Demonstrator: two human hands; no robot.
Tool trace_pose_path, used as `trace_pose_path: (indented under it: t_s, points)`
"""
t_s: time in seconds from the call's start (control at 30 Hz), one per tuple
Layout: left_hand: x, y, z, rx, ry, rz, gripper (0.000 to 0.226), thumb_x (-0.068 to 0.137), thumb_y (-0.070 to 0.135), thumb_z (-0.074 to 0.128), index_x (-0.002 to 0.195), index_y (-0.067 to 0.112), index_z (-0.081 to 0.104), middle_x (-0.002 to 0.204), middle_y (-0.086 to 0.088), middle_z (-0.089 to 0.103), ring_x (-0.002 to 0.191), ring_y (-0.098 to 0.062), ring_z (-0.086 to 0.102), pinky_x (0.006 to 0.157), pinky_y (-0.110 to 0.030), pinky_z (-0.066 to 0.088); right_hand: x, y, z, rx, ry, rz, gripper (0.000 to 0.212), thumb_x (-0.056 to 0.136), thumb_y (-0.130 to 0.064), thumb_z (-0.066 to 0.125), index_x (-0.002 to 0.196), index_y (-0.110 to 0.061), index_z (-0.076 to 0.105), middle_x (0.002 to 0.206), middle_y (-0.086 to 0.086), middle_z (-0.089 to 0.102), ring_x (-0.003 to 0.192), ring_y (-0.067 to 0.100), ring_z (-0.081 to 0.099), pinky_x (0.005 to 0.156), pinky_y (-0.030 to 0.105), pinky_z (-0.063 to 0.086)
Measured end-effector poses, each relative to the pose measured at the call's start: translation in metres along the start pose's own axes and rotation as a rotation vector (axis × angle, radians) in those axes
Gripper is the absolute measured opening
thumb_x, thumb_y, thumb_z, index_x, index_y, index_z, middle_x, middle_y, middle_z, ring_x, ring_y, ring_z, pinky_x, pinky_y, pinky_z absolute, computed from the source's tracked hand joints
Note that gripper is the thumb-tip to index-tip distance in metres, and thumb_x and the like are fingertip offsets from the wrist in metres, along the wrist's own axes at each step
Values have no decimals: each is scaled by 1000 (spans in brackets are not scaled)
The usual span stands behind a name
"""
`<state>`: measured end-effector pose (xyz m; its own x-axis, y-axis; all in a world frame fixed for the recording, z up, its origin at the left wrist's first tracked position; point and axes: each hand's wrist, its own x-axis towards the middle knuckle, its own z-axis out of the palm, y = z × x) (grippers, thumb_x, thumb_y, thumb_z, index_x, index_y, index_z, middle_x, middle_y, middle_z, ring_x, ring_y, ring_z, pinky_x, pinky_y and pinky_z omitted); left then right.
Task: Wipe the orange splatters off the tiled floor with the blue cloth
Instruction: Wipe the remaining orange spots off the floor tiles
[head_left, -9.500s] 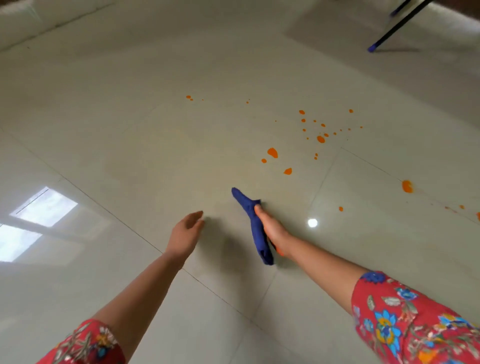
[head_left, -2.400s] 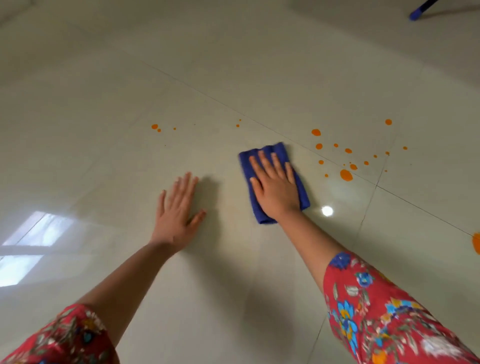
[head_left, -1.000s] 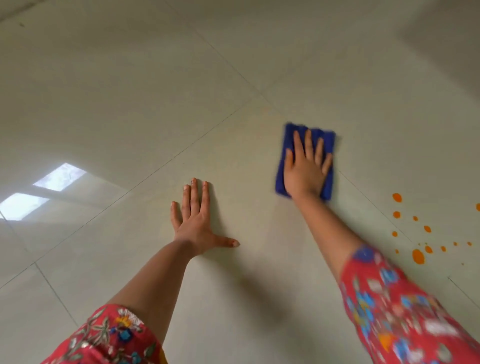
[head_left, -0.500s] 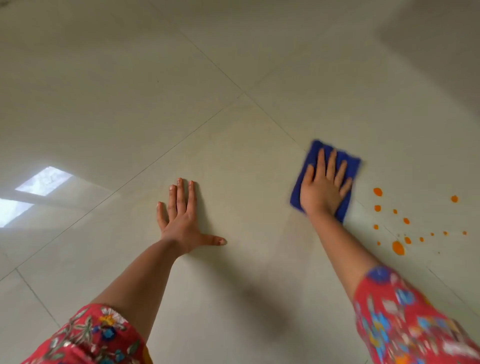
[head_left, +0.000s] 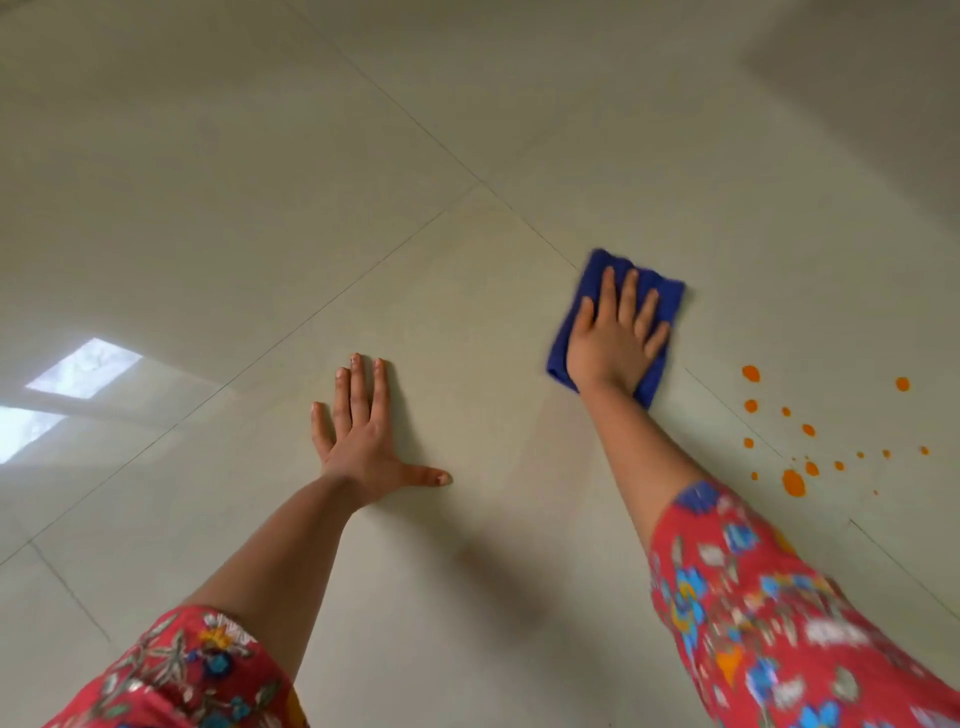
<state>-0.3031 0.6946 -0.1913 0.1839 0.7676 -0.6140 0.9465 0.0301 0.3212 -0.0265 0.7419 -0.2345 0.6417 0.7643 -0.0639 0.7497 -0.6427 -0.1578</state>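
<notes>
Cloth, blue and folded into a thick pad, lies flat on the floor under our right hand. We press it down with straight, slightly spread fingers; nothing curls round the fabric, and its far edge and left side show past the hand. Our left hand rests palm-down on the bare tile well to the left, fingers together and straight, thumb stuck out sideways, holding nothing; we judge it is bracing our weight.

As for progress, we see no orange on the tile around the cloth or between the hands, so that patch counts as clean. What is left is the splatters: a cluster of orange dots to the right of our forearm, near the cloth but apart from it, the largest blob lowest and smaller specks scattered above and beyond it. We judge the job partly done, with that cluster the next target; whether more orange lies outside the frame we cannot tell.

We find no brand, label or writing anywhere; the sleeves carry only a red floral print
</notes>
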Motion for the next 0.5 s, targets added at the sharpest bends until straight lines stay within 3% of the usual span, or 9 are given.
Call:
trace_pose_path:
  t_s: [0.07, 0.17, 0.33, 0.43, 0.5]
  points:
    - [0, 1, 1, -4, 1, 1, 156, 38, 84, 68, 140, 28, -36, 144, 5, -47, 133, -14, -42, 110, -47, -20, -18, 12, 1, -37, -30, 37, 54, 102, -44, 20, 153, -34, 9, 162, -8, 4, 150, 24, 0, 118, 53, 0]
    - [0, 0, -1, -7, -6, 6, 155, 39, 83, 69, 140, 28, -36, 139, 7, -50, 132, -14, -44, 110, -47, -21, -1, -25, -2, -23, -57, -3, 54, 101, -43, 23, 153, -34, 12, 163, -7, 5, 149, 26, 2, 118, 54, 2]
    - [0, -4, 2, -1, 8, 21, 154, 43, 81, 70, 140, 26, -36, 144, 3, -48, 133, -15, -42, 111, -47, -21, -59, -117, 19, -79, -146, -631, 54, 100, -43, 25, 152, -31, 17, 161, -7, 14, 149, 24, 11, 118, 50, 8]
    - [0, -3, 2, 5, 26, 37, 154, 43, 82, 68, 142, 24, -33, 148, 1, -42, 136, -16, -39, 111, -48, -18, -114, -72, 16, -69, -169, -814, 53, 99, -44, 25, 151, -33, 25, 158, -10, 24, 147, 20, 21, 118, 46, 16]
    - [-1, -6, 6, -3, 57, 38, 155, 42, 82, 69, 143, 23, -32, 149, 1, -42, 136, -16, -38, 111, -48, -19, -120, -15, 8, -74, -158, -720, 52, 98, -45, 25, 149, -34, 29, 157, -9, 28, 145, 20, 26, 116, 48, 21]
